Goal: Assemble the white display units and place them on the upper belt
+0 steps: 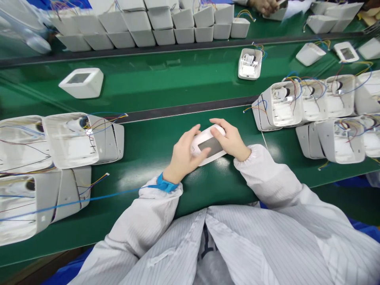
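On the near side of the black rail (190, 109), the left hand (184, 153) and right hand (234, 139) clasp opposite ends of a white screened housing (212, 146), thumbs over its face, probably to steady it. Wired open shells (73, 152) flank the rail's visible ends, perhaps for reach (a blue wrist strap (166, 184), presumably for grounding, rings one wrist).

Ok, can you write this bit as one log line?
left hand: holding white grey-screened casing | right hand: holding same casing | blue wrist strap: worn left
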### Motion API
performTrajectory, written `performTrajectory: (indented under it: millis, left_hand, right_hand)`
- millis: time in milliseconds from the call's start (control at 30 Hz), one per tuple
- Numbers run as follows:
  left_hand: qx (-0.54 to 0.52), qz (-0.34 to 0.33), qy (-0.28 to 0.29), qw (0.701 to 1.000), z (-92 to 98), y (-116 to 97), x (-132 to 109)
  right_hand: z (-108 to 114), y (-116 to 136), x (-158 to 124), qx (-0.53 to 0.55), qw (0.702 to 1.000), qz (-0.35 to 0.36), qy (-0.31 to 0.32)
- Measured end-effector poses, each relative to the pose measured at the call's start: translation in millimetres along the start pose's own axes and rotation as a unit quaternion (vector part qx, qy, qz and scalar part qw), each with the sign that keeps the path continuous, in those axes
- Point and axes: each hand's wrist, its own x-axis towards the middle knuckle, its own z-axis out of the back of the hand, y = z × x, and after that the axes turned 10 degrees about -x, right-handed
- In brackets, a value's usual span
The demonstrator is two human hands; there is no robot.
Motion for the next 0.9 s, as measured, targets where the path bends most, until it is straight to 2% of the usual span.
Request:
performTrajectory:
  millis: [100, 167, 300, 467, 600, 733, 900]
  left_hand:
    - [-0.1, 0.099, -0.019, 0.99, 6.8, 3.3, 1.8]
    - [-0.116, 0.117, -0.025, 0.986, 6.8, 3.9, 1.5]
    - [-0.048, 0.085, -0.039, 0.994, 3.6, -2.3, -0.8]
    - [0.02, 0.021, -0.022, 0.999, 2.3, -11.6, -4.8]
    - [0.063, -0.01, -0.012, 0.998, 0.0, -12.8, -8.1]
    - [0.068, -0.002, -0.009, 0.998, -4.2, -15.2, -10.9]
    - [0.019, 0.024, -0.019, 0.999, -6.2, -16.6, -11.0]
  right_hand:
    - [-1.5, -2.1, -0.5, 0.005, 0.998, 0.06, -0.015]
    - [-1.8, -2.8, -1.0, 0.004, 0.997, 0.076, -0.013]
    - [-1.4, -0.6, -3.1, 0.004, 0.996, 0.085, -0.02]
    - [1.2, 4.6, -4.9, -0.041, 0.992, 0.096, -0.077]
    - [5.2, 5.2, -3.4, -0.075, 0.986, 0.123, -0.082]
    - [9.6, 6.6, -0.9, -0.08, 0.986, 0.129, -0.066]
    - [8.6, 5.7, -0.1, -0.071, 0.992, 0.093, -0.049]
